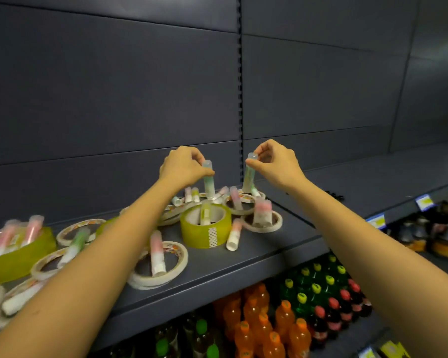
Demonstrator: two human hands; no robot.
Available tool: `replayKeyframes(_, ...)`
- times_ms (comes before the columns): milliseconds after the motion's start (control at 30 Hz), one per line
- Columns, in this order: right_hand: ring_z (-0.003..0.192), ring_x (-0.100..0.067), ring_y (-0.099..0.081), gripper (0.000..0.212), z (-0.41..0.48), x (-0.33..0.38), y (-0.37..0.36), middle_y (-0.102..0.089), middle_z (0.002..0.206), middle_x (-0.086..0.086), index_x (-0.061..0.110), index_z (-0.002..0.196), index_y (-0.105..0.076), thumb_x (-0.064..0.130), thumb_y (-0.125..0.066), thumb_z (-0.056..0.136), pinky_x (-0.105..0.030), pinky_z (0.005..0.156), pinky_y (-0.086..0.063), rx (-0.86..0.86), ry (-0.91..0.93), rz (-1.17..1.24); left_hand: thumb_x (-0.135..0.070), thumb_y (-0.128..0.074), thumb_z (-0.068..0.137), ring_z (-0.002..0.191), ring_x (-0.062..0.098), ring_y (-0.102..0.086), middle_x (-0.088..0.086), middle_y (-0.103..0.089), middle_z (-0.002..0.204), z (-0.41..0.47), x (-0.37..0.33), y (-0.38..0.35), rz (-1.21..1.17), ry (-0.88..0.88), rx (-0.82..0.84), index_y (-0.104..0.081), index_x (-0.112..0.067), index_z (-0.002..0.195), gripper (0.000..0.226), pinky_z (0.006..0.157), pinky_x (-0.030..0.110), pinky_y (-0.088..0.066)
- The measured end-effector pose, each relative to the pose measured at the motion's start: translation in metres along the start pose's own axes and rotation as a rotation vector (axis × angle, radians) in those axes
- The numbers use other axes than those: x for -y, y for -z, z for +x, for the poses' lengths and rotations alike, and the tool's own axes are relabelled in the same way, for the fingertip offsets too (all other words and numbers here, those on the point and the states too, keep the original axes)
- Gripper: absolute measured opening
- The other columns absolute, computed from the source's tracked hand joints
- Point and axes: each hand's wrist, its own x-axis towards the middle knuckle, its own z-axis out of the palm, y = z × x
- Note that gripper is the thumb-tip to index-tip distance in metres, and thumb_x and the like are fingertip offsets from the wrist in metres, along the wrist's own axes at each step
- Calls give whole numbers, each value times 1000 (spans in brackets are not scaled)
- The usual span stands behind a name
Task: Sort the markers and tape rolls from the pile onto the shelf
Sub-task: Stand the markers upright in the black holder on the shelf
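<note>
A pile of pastel markers and tape rolls lies on the dark grey shelf [282, 241]. My left hand [183, 165] pinches the cap of a pale green marker [209, 180], held upright over the back of the pile. My right hand [276, 161] pinches the top of a second greenish marker [249, 177], also upright, just right of the first. Below them a wide yellow tape roll [206, 228] stands with a marker inside it. White tape rings [158, 276] lie flat, with pink markers across them or standing in them.
A second yellow tape roll [16, 257] with pink markers sits at the far left. The shelf's right half [360, 182] holds only a small dark item. Orange, green and red bottles [264, 319] fill the shelf below. Price tags [424, 202] line the edge.
</note>
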Motion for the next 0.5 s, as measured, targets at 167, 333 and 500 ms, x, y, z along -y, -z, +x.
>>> replayKeyframes(167,87,-13,-58,21,7,-44,54,-61,93,0,13,95,-56,28,-67,86,-28,76,-48,4,-28,-42,-27,-79,71,78,21,-62,1,-64,73,10,-52,-44,-61,-81,42,-64,-16,75,19,79,42,-55)
replayKeyframes(333,91,-17,-61,25,13,-89,99,-64,99,-4,10,101,-57,28,-65,88,-33,83,-52,36,-19,-58,-24,-78,72,78,20,-62,-1,-63,71,20,-98,-91,-73,-81,34,-63,-16,77,18,80,41,-55)
replayKeyframes(500,86,-15,-60,22,23,-130,127,-62,94,-1,10,101,-56,25,-66,87,-26,77,-48,7,11,-7,-16,-75,71,76,17,-64,-9,-61,63,22,-126,-135,-100,-53,-26,-58,-22,72,18,76,40,-56)
